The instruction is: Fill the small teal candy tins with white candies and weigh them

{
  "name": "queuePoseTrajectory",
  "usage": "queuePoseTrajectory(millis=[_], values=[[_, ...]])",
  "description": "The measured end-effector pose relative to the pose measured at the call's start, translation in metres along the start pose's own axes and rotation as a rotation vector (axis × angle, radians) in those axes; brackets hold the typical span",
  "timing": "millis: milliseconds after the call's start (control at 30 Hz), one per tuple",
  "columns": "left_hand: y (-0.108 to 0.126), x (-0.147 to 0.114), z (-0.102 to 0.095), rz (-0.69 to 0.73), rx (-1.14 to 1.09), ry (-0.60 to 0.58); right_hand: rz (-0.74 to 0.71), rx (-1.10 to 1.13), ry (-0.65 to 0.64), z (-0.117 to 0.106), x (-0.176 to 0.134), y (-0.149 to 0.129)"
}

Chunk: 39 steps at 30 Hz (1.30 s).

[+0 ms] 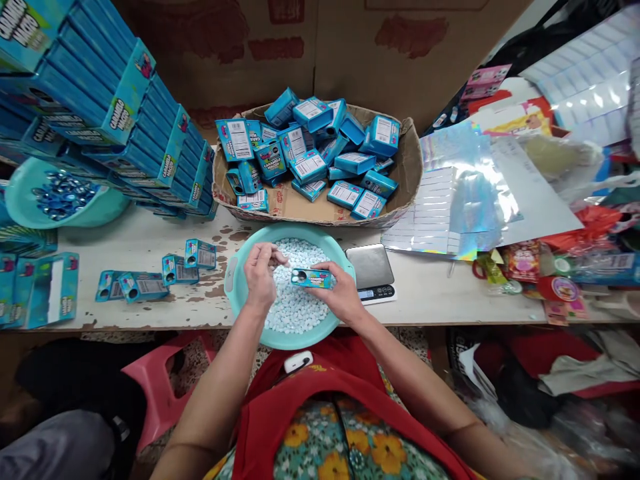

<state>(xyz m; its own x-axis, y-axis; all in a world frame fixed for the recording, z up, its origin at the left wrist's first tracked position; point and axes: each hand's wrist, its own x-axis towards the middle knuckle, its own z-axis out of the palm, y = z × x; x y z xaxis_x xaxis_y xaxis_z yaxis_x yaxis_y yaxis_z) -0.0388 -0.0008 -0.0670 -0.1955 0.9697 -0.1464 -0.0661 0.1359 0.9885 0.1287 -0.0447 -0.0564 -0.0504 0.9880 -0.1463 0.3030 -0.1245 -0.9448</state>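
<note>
Standing tall at our far left, stacked blue boxes [120, 120] carry the word "CARAMELO" in white letters above a second word that seems to begin "MAC"; a mint bowl [17, 200] of shiny blue pieces sits just beside them. Four small cartons [145, 287] lie on the worn white table [200, 312]. Our left hand [261, 275] is curled, thumb and fingertips drawn close together over a mint-green basin [236, 257] of pale pieces [295, 317]; we cannot tell whether it pinches one. Behind the basin, a cardboard tray [300, 211] holds many more blue cartons with barcodes, their fine print too small to read. Over the basin, a small blue box [317, 279], lettered "CARAMELO", lies in our right hand [341, 292], thumb and fingers gripping it. Just beside stands a scale [370, 267] with unreadable digits, then shiny sheets [425, 213] and colourful packets [523, 260].
</note>
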Motion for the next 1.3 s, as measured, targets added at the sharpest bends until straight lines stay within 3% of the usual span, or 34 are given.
queuePoseTrajectory(millis=[100, 200, 333, 400, 467, 567, 667, 767, 867, 1000, 1300], values=[[-0.037, 0.004, 0.001, 0.006, 0.62, -0.19, -0.005, 0.056, 0.073, -0.022, -0.009, -0.009], [-0.066, -0.014, 0.024, 0.07, 1.025, -0.404, -0.006, 0.044, 0.144, -0.034, -0.01, -0.014], [-0.078, -0.043, 0.045, 0.172, 1.183, -0.576, -0.048, -0.017, 0.193, -0.03, 0.002, -0.014], [-0.08, -0.046, 0.037, 0.179, 1.216, -0.641, -0.055, -0.044, 0.16, -0.024, 0.008, -0.01], [-0.082, -0.039, 0.021, 0.118, 1.228, -0.618, -0.052, -0.057, 0.124, -0.018, 0.012, -0.003], [-0.08, -0.021, -0.005, -0.036, 1.079, -0.394, -0.046, -0.088, 0.12, -0.013, 0.012, 0.008], [-0.061, -0.008, -0.015, -0.205, 0.593, -0.122, -0.055, -0.147, 0.111, -0.009, 0.011, 0.017], [-0.028, -0.008, -0.006, -0.294, -0.013, 0.011, -0.091, -0.21, 0.079, 0.0, 0.011, 0.021], [0.0, -0.012, 0.01, -0.26, -0.345, 0.07, -0.136, -0.306, 0.004, 0.011, 0.013, 0.016], [0.014, -0.012, 0.022, -0.163, -0.45, 0.205, -0.178, -0.369, -0.035, 0.016, 0.012, -0.001], [0.031, -0.008, 0.027, -0.099, -0.432, 0.226, -0.207, -0.297, -0.043, 0.009, 0.013, -0.013]])
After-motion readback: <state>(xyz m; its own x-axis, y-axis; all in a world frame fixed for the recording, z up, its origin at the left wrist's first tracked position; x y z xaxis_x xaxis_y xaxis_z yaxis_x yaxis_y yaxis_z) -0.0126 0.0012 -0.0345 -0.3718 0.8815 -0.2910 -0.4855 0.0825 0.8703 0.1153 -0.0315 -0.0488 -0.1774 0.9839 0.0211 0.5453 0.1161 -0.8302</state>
